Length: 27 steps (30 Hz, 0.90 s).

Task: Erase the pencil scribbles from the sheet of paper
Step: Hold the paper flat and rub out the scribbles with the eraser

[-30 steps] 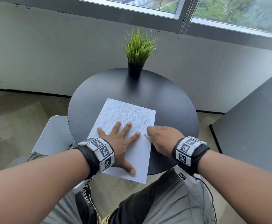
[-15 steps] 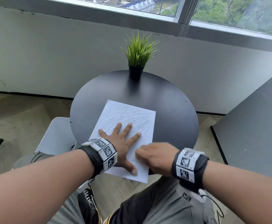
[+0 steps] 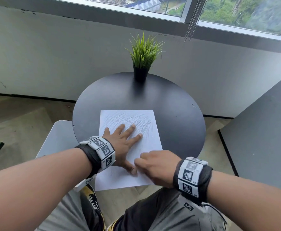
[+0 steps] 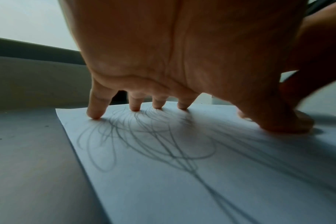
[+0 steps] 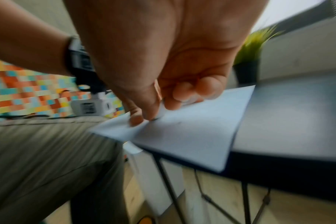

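A white sheet of paper (image 3: 119,180) lies on the round black table (image 3: 169,114), its near end hanging over the table's edge. Grey pencil scribbles (image 3: 136,120) cover its far half, also seen as loops of scribbles (image 4: 144,144) in the left wrist view. My left hand (image 3: 124,142) lies flat with its fingers (image 4: 96,112) spread, pressing the paper (image 4: 163,181) down. My right hand (image 3: 151,165) sits on the sheet's near part, beside the left thumb. Its thumb and fingers pinch a small pale eraser (image 5: 162,112), mostly hidden, against the paper (image 5: 192,133).
A potted grass plant (image 3: 143,54) stands at the table's far edge. A white seat (image 3: 59,139) is at the left below the table, a grey panel (image 3: 261,139) at the right. My knees are under the near rim.
My right hand has slid toward me and leftward from the sheet's right edge to beside the left thumb. The sheet now lies squarer to me. The left hand stays flat on it.
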Motion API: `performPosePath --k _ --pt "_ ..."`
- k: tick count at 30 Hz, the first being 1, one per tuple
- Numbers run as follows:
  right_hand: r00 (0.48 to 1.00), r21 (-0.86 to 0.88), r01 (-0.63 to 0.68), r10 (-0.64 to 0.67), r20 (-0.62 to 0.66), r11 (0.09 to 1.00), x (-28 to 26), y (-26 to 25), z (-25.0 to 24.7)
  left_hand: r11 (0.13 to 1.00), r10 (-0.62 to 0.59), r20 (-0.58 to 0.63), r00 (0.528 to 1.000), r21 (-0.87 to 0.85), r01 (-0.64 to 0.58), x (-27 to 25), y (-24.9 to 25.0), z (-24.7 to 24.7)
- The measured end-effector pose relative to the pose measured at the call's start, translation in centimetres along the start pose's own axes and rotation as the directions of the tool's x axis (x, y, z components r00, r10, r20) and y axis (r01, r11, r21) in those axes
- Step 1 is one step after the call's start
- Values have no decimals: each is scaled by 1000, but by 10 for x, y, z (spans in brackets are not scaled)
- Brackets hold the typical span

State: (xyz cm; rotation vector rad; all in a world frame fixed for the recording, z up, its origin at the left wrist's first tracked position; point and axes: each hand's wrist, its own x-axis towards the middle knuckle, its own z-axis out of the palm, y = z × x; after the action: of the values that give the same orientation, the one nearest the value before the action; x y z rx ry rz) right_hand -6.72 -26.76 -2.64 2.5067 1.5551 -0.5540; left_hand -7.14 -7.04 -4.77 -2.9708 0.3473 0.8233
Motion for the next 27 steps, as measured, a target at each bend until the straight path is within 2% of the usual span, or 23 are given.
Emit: performPosePath --k 1,2,4,5,6,8,10,11,12,13,15,16,17,19,20,21,23,24,25,26,27 --pt "999 -8 27 -27 18 1000 1 2 -3 1000 4 8 1000 2 -4 1 -1 0" --pt "1000 6 -19 19 1 1000 6 13 -7 1000 9 21 1000 3 -9 2 -3 0" --pt "969 61 -231 235 -75 971 16 48 -14 1000 12 44 999 -1 -12 2 -3 -1" --pt "947 77 -295 303 -112 952 18 61 -19 1000 11 51 999 0 -11 3 -3 -2" --pt "939 81 -309 317 -132 948 20 65 -16 1000 8 60 998 3 -8 2 -3 -2" --pt "973 48 -186 191 -133 981 16 38 -12 1000 5 67 998 4 -5 2 -1 -3" --pt "1000 20 28 -28 -13 999 3 5 2 1000 7 62 998 3 -8 2 -1 -1" --pt "998 10 46 -47 39 999 0 4 1 1000 7 63 998 2 -8 2 0 -1" --pt "1000 -4 14 -14 17 1000 3 15 -3 1000 8 64 998 3 -8 2 -1 -2" --pt "995 -8 -89 89 -50 996 9 32 -7 1000 9 61 998 8 -9 3 -1 -2" --pt "951 29 -270 271 -147 962 16 50 -12 1000 7 50 999 18 -8 5 -2 -1" --pt "947 37 -273 275 -163 961 18 45 -12 1000 5 49 999 22 -6 5 -2 0" --pt "964 35 -218 221 -145 975 18 30 -12 1000 3 52 999 24 -4 5 -1 0" --pt "999 25 -7 8 -37 1000 12 -2 -4 1000 -1 67 998 23 -1 4 0 0" --pt "1000 55 4 -6 22 999 9 -2 -5 1000 -1 70 998 20 -1 4 0 -1" --pt "998 61 -53 51 31 997 11 10 -9 1000 1 68 998 16 -2 4 0 -1" --pt "959 67 -268 273 -80 961 18 46 -18 1000 5 61 998 11 -5 4 -1 -2" --pt "941 78 -311 319 -115 947 21 51 -16 1000 4 64 998 9 -5 4 -2 -3" --pt "946 69 -286 293 -139 956 21 45 -15 1000 2 67 998 7 -3 4 -2 -2" --pt "969 60 -216 222 -109 975 22 28 -14 1000 0 68 998 6 -1 3 -2 -2" --pt "994 54 -70 74 -76 996 18 6 -10 1000 -1 67 998 8 0 3 -1 -1"
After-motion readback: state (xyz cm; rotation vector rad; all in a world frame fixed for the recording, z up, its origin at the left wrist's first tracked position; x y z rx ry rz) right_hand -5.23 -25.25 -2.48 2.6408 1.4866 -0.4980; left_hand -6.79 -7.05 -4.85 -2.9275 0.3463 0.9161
